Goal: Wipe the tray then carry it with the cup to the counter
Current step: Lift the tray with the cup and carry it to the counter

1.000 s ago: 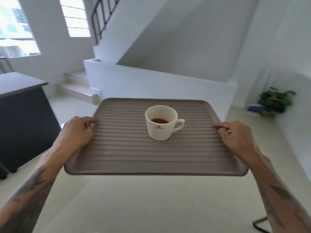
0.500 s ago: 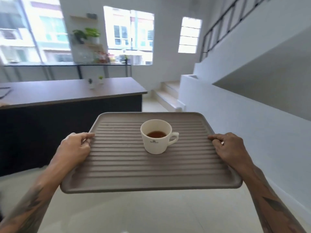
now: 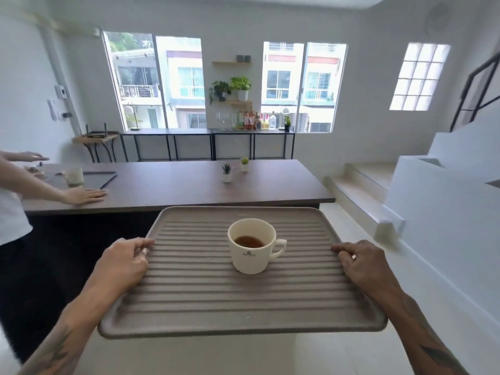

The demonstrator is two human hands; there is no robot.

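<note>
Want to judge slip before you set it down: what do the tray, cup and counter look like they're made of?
Tray: matte grey-brown, moulded ribs and rounded rim, probably plastic or rubbery.
Cup: cream, smooth, slightly glossy with a printed logo, likely glazed ceramic.
Counter: dark brown, flat, low sheen, looks like wood or laminate; grain not clear.

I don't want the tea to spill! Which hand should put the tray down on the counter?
Neither alone; both. The left hand and right hand grip opposite edges of the tray, with the cup between them. The counter lies straight ahead, with free space on its right.
</note>
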